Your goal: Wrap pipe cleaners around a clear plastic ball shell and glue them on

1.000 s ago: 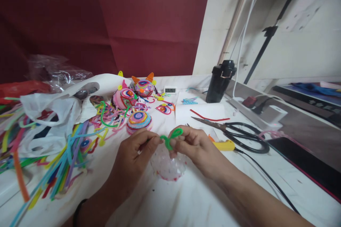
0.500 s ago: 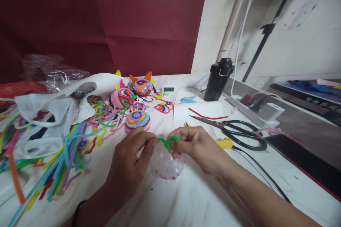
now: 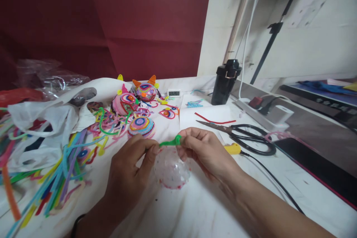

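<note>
Green fuzzy stem (image 3: 168, 143), nearly straight with a small tight curl by the right fingertips (image 3: 182, 142), spanned left hand (image 3: 134, 163) to right hand (image 3: 205, 152), both pinching it. Earlier open loop had shrunk.

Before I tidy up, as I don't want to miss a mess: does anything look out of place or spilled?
No spill shows. Untidiest are the coloured strips, loosely fanned out at left. A lone dark speck sits oddly in front of the clear dome, and reddish bits, perhaps residue, dot that dome's rim.
</note>
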Tool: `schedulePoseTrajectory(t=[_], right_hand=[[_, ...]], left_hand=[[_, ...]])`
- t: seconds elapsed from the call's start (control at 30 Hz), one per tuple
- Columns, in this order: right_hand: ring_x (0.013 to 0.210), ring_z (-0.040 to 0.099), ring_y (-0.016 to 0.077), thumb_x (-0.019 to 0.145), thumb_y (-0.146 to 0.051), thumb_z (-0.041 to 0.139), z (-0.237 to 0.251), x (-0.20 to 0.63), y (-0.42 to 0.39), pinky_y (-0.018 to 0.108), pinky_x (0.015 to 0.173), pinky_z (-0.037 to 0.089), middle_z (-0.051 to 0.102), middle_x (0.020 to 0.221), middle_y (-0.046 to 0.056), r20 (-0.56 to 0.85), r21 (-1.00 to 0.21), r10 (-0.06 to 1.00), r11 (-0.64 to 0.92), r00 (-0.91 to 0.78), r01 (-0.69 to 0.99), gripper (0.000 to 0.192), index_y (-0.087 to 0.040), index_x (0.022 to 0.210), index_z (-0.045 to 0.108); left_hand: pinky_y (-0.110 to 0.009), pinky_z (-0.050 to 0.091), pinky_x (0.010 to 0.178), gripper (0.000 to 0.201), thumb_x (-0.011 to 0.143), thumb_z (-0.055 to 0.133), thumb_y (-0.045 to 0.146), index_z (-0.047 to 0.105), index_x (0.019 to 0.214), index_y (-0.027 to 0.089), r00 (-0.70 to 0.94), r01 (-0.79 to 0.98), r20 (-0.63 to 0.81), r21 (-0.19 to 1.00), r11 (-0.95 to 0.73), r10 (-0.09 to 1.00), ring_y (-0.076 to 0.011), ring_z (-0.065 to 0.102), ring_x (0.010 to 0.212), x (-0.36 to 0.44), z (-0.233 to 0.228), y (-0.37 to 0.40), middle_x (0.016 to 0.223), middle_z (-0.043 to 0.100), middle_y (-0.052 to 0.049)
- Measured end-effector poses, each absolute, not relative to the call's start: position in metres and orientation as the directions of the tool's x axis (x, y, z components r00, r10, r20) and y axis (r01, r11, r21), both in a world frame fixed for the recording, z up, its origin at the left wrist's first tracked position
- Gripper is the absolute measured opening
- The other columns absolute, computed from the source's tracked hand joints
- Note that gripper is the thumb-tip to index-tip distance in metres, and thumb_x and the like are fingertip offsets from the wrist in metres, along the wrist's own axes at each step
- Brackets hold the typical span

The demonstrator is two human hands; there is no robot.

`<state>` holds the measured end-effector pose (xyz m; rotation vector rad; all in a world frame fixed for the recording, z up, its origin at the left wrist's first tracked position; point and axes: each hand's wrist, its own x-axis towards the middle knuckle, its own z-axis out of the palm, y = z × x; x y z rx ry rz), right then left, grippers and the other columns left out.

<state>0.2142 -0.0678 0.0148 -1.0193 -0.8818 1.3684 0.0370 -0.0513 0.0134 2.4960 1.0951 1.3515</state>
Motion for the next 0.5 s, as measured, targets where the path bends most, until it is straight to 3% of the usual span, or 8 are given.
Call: schedulePoseTrajectory(t=[0.1,0.23,0.33,0.43,0.5], right_hand=[[0.047,0.054,0.0088,0.062,-0.014,0.062,0.014,0.2137,-0.0689,0.021,0.048,0.043,0.061,0.052,-0.003,0.031,-0.981,0.999,0.039,0.043,-0.188,0.007,-0.015,0.068,0.062],[0.048,0.046,0.0077,0.064,-0.015,0.061,0.0101,0.2129,-0.0709,0.02,0.045,0.035,0.057,0.056,-0.004,0.14,-0.99,0.989,0.14,0.053,0.0,0.006,-0.016,0.07,0.063],[0.054,0.049,0.0099,0.068,-0.016,0.059,0.0072,0.2129,-0.0727,0.022,0.05,0.037,0.059,0.062,-0.002,0.216,-0.971,0.976,0.213,0.01,0.112,0.008,-0.016,0.073,0.064],[0.06,0.052,0.0122,0.071,-0.015,0.058,0.0058,0.2134,-0.0742,0.025,0.057,0.04,0.061,0.066,-0.001,0.278,-0.939,0.96,0.275,-0.012,0.205,0.007,-0.016,0.073,0.065],[0.06,0.052,0.0128,0.071,-0.016,0.059,0.0053,0.2137,-0.0752,0.025,0.056,0.04,0.061,0.065,-0.001,0.295,-0.926,0.955,0.29,-0.014,0.241,0.007,-0.016,0.072,0.065]], left_hand=[[-0.02,0.043,0.056,0.013,0.089,0.052,0.022,0.064,0.085,0.021,0.34,0.522,0.619,0.502,-0.69,0.708,-0.0108,0.056,0.063,0.0339,0.0121,-0.049,0.07,0.061,0.004],[-0.019,0.038,0.046,0.016,0.09,0.053,0.031,0.06,0.103,0.023,0.345,0.528,0.532,0.571,-0.629,0.773,-0.0089,0.048,0.048,0.0323,0.0072,-0.0465,0.058,0.051,0.009],[-0.02,0.043,0.056,0.02,0.088,0.058,0.027,0.06,0.107,0.022,0.352,0.53,0.607,0.498,-0.686,0.712,-0.0102,0.054,0.06,0.0346,0.0058,-0.0453,0.069,0.055,0.006],[-0.023,0.046,0.072,0.011,0.088,0.056,0.019,0.066,0.092,0.021,0.432,0.484,0.663,0.402,-0.777,0.612,-0.0129,0.061,0.081,0.0371,0.0079,-0.0452,0.087,0.062,0.0],[-0.022,0.046,0.072,0.014,0.088,0.055,0.016,0.068,0.084,0.02,0.48,0.461,0.639,0.399,-0.793,0.601,-0.0127,0.062,0.08,0.0378,0.0096,-0.0458,0.085,0.064,-0.001]])
